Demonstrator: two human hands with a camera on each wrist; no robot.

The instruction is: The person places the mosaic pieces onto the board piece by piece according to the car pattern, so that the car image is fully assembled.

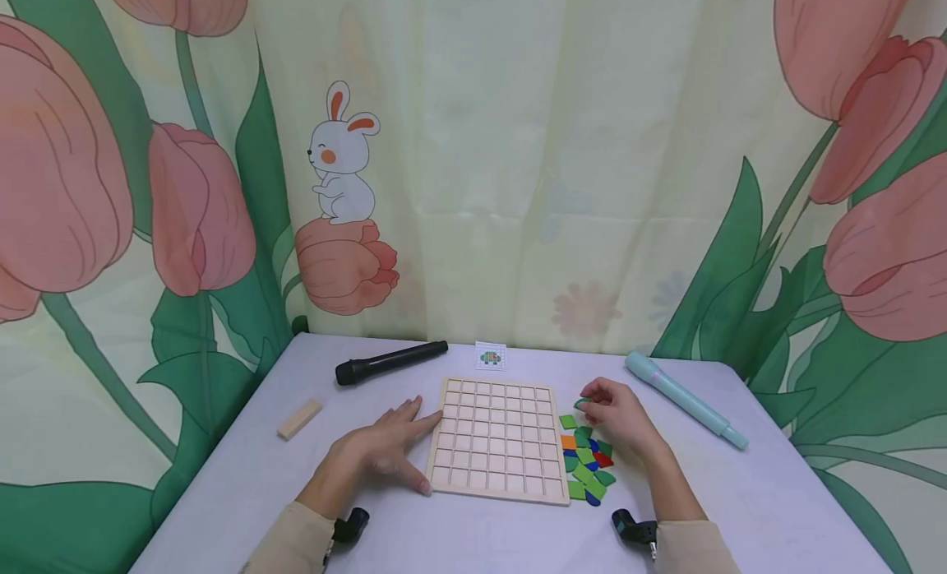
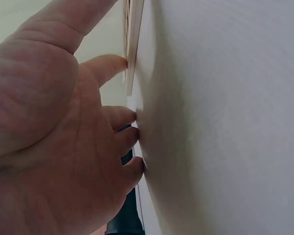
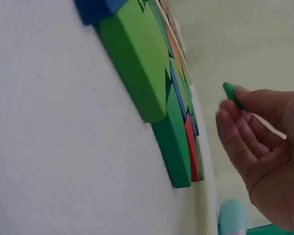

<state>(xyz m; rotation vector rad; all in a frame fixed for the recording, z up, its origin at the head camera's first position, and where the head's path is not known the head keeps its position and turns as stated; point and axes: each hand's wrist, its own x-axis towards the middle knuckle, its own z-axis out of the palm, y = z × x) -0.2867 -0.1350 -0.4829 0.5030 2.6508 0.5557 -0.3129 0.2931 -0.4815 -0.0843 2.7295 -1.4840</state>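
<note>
A wooden grid board (image 1: 497, 439) with bare square cells lies in the middle of the table. My left hand (image 1: 385, 446) rests at its left edge with fingers spread; in the left wrist view its index fingertip touches the board's rim (image 2: 134, 49) and the other fingertips meet the cloth. My right hand (image 1: 620, 415) pinches a dark green tile (image 3: 230, 93) between thumb and fingers, raised above the table. Below it, right of the board, lies a loose heap of green, blue, orange and red tiles (image 1: 584, 473). Their shapes include squares and rounded pieces.
Behind the board lies a small pattern card (image 1: 491, 357) showing a coloured turtle-like figure. A black microphone (image 1: 392, 363) is at the back left, near a small wooden block (image 1: 299, 419). A light teal microphone-shaped object (image 1: 686, 400) lies at the right. A tulip-print curtain (image 1: 488, 163) hangs behind the table.
</note>
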